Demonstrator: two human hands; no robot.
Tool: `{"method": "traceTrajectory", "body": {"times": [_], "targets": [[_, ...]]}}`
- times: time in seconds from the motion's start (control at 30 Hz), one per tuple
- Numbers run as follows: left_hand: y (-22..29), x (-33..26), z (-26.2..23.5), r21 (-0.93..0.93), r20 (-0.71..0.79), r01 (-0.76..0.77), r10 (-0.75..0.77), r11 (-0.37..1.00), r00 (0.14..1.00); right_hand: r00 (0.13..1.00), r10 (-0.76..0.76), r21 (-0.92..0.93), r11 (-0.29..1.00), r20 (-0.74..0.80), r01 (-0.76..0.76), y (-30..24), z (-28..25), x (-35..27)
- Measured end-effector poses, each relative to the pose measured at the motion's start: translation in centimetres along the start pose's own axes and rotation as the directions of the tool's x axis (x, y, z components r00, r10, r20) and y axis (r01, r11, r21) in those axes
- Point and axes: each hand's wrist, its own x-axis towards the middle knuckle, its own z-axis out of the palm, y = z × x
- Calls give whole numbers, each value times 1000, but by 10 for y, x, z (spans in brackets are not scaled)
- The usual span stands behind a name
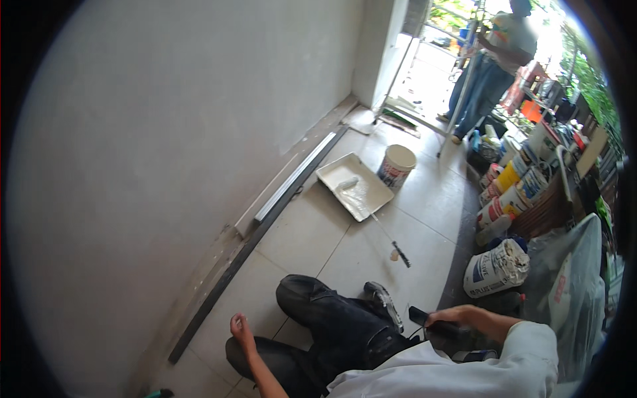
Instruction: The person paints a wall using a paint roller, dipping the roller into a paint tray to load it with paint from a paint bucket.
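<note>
My left hand (241, 326) is by my left knee, in front of the wall. Its fingers are curled together; whatever they may hold is too small to make out. At my right side, my right hand (443, 318) is closed around a flat black object (419, 316), its kind not plain. A white paint tray (330, 174) with wet white paint rests on the floor tiles ahead of me. In it lies a paint roller (349, 184), its handle reaching toward my knees. Just beyond the tray's right side stands a paint bucket (401, 158).
A grey wall (199, 119) rises on my left, with a long dark bar (225, 285) along its foot. Paint cans (512, 174), an opened white sack (496, 268) and plastic sheeting (564, 292) crowd the right. Another person (497, 60) stands by a metal ladder (466, 83) at the doorway.
</note>
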Motion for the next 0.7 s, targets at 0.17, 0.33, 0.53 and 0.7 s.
{"method": "traceTrajectory", "body": {"times": [0.17, 0.33, 0.53, 0.7], "targets": [[-13, 12, 10, -22, 35, 26, -25, 999, 999, 950, -45, -54, 998, -309, 29, 5, 77, -12], [-12, 19, 22, 125, 125, 10, -26, 992, 992, 980, 146, -134, 983, 138, -128, 41, 41, -6], [-5, 21, 26, 85, 137, 34, -45, 996, 990, 995, 92, -66, 993, -46, -95, 28, 43, 22], [7, 16, 40, 153, 180, -41, 12, 987, 984, 932, -319, -163, 942, -173, 293, 28, 23, 78]]}}
